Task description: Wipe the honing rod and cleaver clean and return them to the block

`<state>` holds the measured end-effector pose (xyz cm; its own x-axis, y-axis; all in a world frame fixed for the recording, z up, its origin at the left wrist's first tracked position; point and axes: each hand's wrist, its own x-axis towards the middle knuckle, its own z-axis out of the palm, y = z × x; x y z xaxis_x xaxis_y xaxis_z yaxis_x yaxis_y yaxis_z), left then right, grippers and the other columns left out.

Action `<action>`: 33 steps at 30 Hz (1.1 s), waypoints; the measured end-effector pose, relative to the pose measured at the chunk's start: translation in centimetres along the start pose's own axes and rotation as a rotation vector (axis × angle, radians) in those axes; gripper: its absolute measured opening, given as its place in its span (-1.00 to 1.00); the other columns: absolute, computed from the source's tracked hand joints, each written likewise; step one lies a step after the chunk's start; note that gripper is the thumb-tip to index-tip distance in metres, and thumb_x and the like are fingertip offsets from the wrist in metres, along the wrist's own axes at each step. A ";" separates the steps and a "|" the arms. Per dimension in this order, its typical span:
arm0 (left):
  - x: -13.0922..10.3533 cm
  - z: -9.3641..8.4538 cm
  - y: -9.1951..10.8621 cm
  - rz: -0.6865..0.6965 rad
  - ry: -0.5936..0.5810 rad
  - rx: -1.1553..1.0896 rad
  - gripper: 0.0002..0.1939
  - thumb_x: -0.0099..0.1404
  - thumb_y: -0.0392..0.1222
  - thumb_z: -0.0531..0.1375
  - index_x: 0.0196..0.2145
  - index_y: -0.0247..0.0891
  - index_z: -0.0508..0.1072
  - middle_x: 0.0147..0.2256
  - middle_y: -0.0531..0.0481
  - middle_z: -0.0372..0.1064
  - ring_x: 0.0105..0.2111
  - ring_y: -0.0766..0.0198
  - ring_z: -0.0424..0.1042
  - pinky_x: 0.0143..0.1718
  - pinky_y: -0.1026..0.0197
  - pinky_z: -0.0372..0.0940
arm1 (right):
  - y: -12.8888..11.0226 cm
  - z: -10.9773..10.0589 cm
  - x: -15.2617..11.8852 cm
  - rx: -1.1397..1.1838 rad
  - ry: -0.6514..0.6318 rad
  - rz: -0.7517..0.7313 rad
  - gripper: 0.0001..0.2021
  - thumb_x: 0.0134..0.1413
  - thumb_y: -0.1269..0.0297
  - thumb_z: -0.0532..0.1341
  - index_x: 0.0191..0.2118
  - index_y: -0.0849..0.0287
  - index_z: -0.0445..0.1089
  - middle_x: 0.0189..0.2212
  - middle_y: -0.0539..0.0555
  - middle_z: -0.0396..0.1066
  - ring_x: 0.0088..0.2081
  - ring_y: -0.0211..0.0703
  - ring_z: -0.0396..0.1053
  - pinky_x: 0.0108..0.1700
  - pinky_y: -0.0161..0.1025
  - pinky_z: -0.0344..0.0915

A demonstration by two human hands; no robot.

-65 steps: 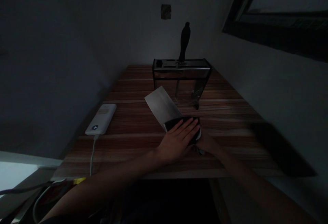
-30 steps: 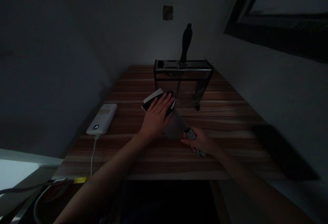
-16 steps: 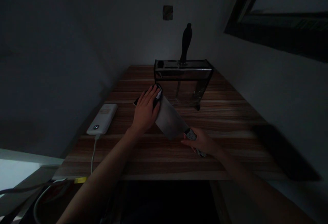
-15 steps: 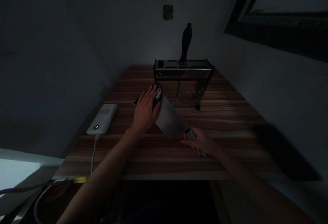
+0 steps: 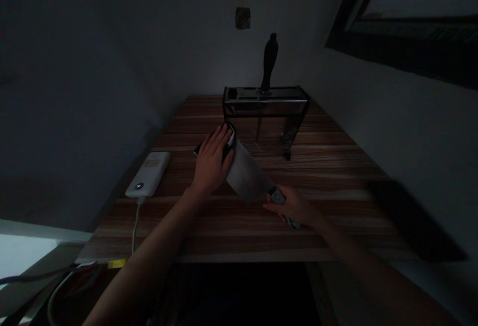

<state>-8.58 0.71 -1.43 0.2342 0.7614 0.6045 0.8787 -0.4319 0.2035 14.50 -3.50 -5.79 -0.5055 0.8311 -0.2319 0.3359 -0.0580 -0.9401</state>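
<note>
A broad-bladed cleaver (image 5: 249, 172) slants across the middle of the table. My right hand (image 5: 293, 204) is closed around its patterned metal handle. The blade's far end meets the rounded head of a black and pale knife sharpener (image 5: 231, 136), where the exact contact is hidden. Over that sharpener lies my left hand (image 5: 212, 159), its fingers wrapped on top and pressing it to the table. Just behind, a knife rack (image 5: 267, 101) with clear sides stands upright. One black-handled tool (image 5: 270, 59) sticks up out of its slotted top.
On the left of the wood-grain table (image 5: 328, 166) lies a white power bank (image 5: 149, 172) with a cable (image 5: 136, 226) running off the front edge. A dark flat object (image 5: 414, 219) is at the right edge. Walls close in behind and beside the table.
The view has shifted very slightly. Both hands, the cleaver and the sharpener keep practically the same positions.
</note>
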 end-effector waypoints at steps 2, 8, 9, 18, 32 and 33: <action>0.0 0.1 0.0 0.000 0.001 0.011 -0.52 0.32 -0.18 -0.10 0.18 -0.26 0.00 0.21 -0.10 -0.07 0.22 0.22 -0.14 0.19 0.00 -0.15 | 0.0 0.0 0.0 -0.008 0.002 0.005 -0.72 -0.15 0.12 0.24 -0.41 0.17 0.17 -0.69 -0.16 0.15 -0.74 -0.43 0.15 -0.74 -0.47 0.10; -0.2 0.4 0.1 0.031 0.000 0.040 -0.50 0.32 -0.18 -0.10 0.20 -0.25 -0.05 0.22 -0.10 -0.11 0.23 0.19 -0.19 0.19 -0.05 -0.19 | 0.2 0.0 0.1 -0.006 0.023 0.005 -0.70 -0.18 0.09 0.26 -0.43 0.17 0.18 -0.70 -0.17 0.15 -0.74 -0.43 0.14 -0.74 -0.47 0.10; -0.2 0.4 0.2 0.035 -0.004 0.047 -0.49 0.32 -0.18 -0.10 0.20 -0.25 -0.06 0.22 -0.10 -0.12 0.23 0.18 -0.20 0.19 -0.05 -0.20 | 0.3 0.0 0.1 -0.007 0.022 0.004 -0.70 -0.18 0.09 0.26 -0.43 0.17 0.18 -0.70 -0.17 0.15 -0.74 -0.43 0.15 -0.74 -0.47 0.10; -0.6 0.9 1.3 0.099 -0.071 0.086 -0.45 0.31 -0.17 -0.07 0.21 -0.27 -0.11 0.23 -0.10 -0.17 0.24 0.15 -0.26 0.20 -0.06 -0.24 | 0.4 -0.1 0.2 0.006 0.053 -0.004 -0.70 -0.17 0.11 0.26 -0.41 0.16 0.17 -0.70 -0.17 0.18 -0.75 -0.43 0.16 -0.75 -0.48 0.10; -3.0 1.9 6.5 0.360 -0.279 0.121 -0.44 0.29 -0.10 -0.02 0.20 -0.28 -0.05 0.24 -0.01 -0.18 0.24 0.19 -0.27 0.22 0.01 -0.21 | 0.2 0.0 0.3 0.015 0.082 -0.017 -0.74 -0.17 0.14 0.23 -0.42 0.19 0.18 -0.75 -0.15 0.21 -0.77 -0.39 0.18 -0.76 -0.46 0.13; -3.1 1.9 6.7 0.374 -0.290 0.118 -0.44 0.29 -0.09 -0.02 0.20 -0.28 -0.05 0.24 0.00 -0.19 0.24 0.20 -0.28 0.22 0.02 -0.22 | 0.2 0.0 0.4 0.009 0.083 -0.020 -0.75 -0.17 0.16 0.22 -0.42 0.19 0.19 -0.76 -0.14 0.22 -0.77 -0.38 0.18 -0.76 -0.46 0.12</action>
<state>-2.60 -3.64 -3.44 0.6345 0.6751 0.3764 0.7495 -0.6564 -0.0860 14.39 -3.21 -6.03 -0.4439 0.8752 -0.1921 0.3192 -0.0458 -0.9466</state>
